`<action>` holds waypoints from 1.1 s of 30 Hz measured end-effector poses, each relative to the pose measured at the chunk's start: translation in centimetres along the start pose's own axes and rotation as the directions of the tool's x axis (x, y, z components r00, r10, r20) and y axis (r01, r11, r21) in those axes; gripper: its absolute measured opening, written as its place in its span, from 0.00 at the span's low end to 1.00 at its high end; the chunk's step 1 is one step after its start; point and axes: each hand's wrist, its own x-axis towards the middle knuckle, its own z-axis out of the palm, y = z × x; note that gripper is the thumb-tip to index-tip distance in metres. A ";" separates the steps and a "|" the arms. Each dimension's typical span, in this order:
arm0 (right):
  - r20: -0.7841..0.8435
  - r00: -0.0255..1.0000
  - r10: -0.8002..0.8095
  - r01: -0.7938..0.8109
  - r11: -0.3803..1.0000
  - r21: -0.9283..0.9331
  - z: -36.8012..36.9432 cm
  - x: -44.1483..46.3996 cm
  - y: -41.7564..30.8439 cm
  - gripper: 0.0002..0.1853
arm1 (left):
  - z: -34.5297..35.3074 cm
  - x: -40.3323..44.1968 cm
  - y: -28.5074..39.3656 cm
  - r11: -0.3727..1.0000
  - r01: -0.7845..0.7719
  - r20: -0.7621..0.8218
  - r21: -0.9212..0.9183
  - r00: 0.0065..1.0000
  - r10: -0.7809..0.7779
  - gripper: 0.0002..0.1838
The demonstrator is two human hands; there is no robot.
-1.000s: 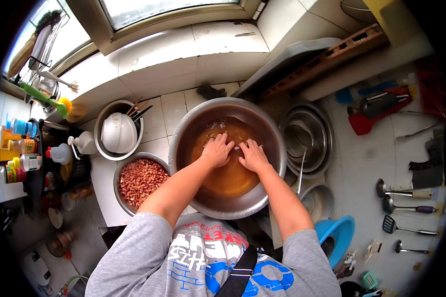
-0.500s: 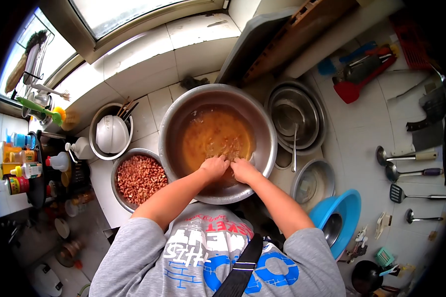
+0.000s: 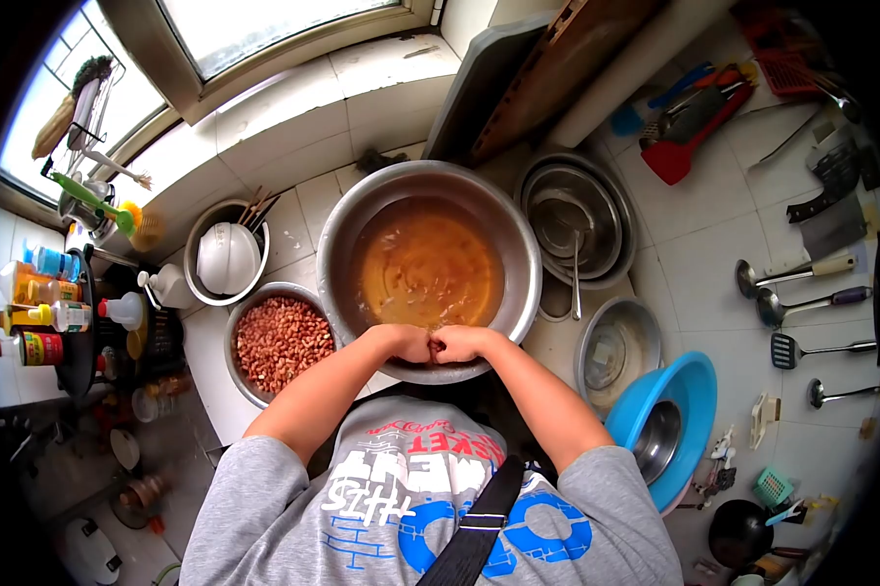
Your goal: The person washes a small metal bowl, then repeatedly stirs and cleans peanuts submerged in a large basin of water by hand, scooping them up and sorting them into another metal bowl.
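Note:
A wide metal basin (image 3: 332,234) holds cloudy orange-brown water with small bits floating in it. My left hand (image 3: 408,343) and my right hand (image 3: 458,344) meet side by side at the basin's near edge, just above the water. Both sets of fingers are curled closed, and whatever they hold, if anything, is too hidden to name. To the left of the basin stands a metal bowl full of reddish peanuts (image 3: 282,344).
Behind the peanuts, a metal pot (image 3: 198,278) holds white bowls and chopsticks. Nested metal bowls (image 3: 627,227) with a spoon, a shallow metal bowl (image 3: 650,342) and a blue basin (image 3: 695,391) stand right. Ladles (image 3: 806,308) hang farther right.
Both hands have moved from the middle of the basin to its near edge and come together. Their fingers, spread at first, are now curled closed. The camera view has shifted slightly.

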 end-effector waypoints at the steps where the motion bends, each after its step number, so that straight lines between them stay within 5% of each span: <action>1: 0.004 0.999 0.035 -0.035 0.997 0.067 -0.1 -0.2 -0.3 0.10 | 0.3 0.0 -0.4 0.998 -0.060 -0.026 0.030 0.998 0.061 0.15; 3: 0.017 0.995 0.102 -0.104 0.974 0.199 -0.3 -0.9 -0.7 0.08 | 0.2 0.2 -1.1 0.997 -0.051 0.005 -0.061 0.999 0.051 0.12; 4: 0.064 0.991 0.119 -0.135 0.890 0.435 -0.2 -0.8 -0.3 0.06 | 0.0 0.2 -1.3 0.993 -0.045 0.021 -0.107 0.999 0.048 0.12; 9: -0.009 0.996 0.085 -0.027 0.409 0.912 -0.8 -2.5 -0.8 0.03 | -0.7 -0.2 -2.4 0.876 0.060 0.153 -0.478 0.988 0.015 0.09; 12: -0.209 0.978 0.009 0.209 -0.020 0.978 -1.6 -3.6 -1.7 0.04 | -1.2 -0.5 -2.3 0.822 0.107 0.216 -0.559 0.976 0.019 0.11; 15: -0.385 0.912 -0.142 0.290 -0.442 0.849 -2.0 -3.6 -2.0 0.04 | -2.2 -1.2 -2.6 0.625 0.169 0.305 -0.762 0.946 0.115 0.09; 16: -0.422 0.886 -0.190 0.289 -0.486 0.825 -2.1 -3.5 -2.2 0.09 | -2.3 -1.8 -2.5 0.505 0.130 0.238 -0.853 0.959 0.155 0.09; 18: -0.458 0.887 -0.065 0.387 -0.438 0.812 -2.2 -3.3 -2.8 0.13 | -2.9 -2.5 -1.9 0.057 -0.060 -0.054 -0.997 0.994 0.097 0.10; 21: -0.527 0.849 0.036 0.499 -0.383 0.778 -2.0 -3.3 -4.1 0.23 | -4.0 -3.5 -1.5 -0.495 -0.260 -0.322 -0.829 0.946 0.042 0.11; 26: -0.570 0.812 0.127 0.563 -0.426 0.708 -2.6 -4.7 -7.7 0.32 | -3.9 -5.3 -0.8 -0.677 -0.350 -0.544 -0.648 0.834 0.089 0.19; 33: -0.620 0.781 0.077 0.565 -0.508 0.650 -2.7 -4.6 -10.2 0.39 | -3.1 -8.8 -0.4 -0.752 -0.384 -0.616 -0.536 0.787 0.038 0.29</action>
